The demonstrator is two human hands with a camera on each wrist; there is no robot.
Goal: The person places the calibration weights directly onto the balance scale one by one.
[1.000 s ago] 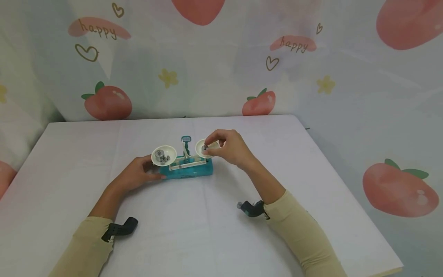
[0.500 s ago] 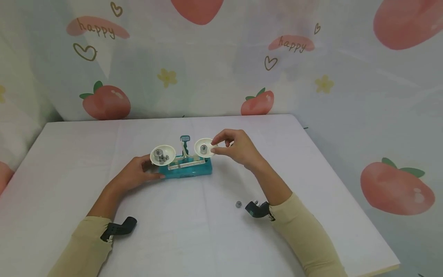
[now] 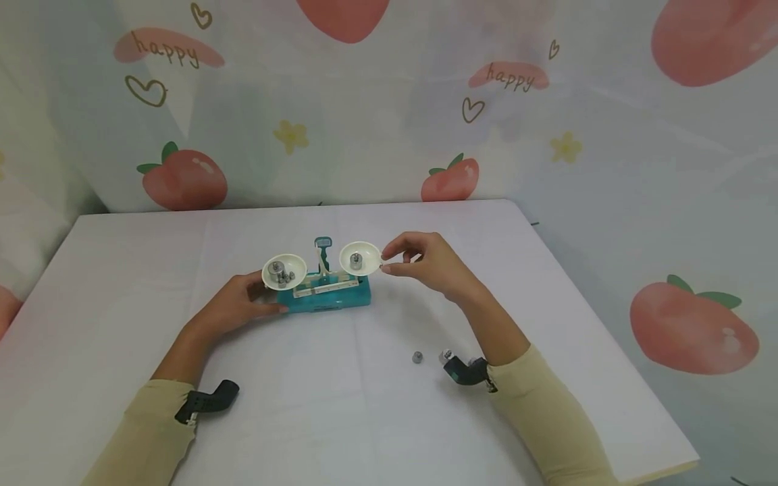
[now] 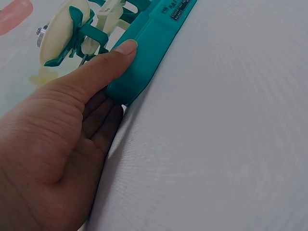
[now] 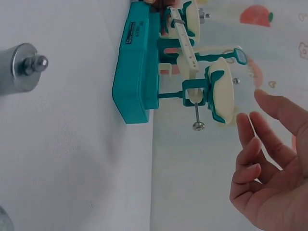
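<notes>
Thumb on the front, fingers tucked behind, the left hand point(image 3: 234, 304) holds the balance point(image 3: 328, 302) by the left end of its base, probably to stop it shifting when a pan is touched. Nothing is in the right hand point(image 3: 434, 266), whose thumb and forefinger stand a narrow gap apart just by the balance's right side, near enough to set a thing down there or lift it out. Beneath, the white table point(image 3: 340, 418) gives the balance a flat footing. The balance stands upright, so both pans face upward and can bear a load; whether its beam point(image 3: 326, 289) lies level I cannot tell. On the balance's right, the right pan point(image 3: 370, 252) carries one weight point(image 3: 356, 262) near its middle, perhaps for a secure seat. At its left, the left pan point(image 3: 299, 265) carries a big weight point(image 3: 276, 268). Loose weights point(image 3: 417, 357) stand in front of the balance, off to its right, seemingly handy for the right hand. Smallest are the little weights point(image 3: 287, 277) clustered beside the big one, on the balance's left.
</notes>
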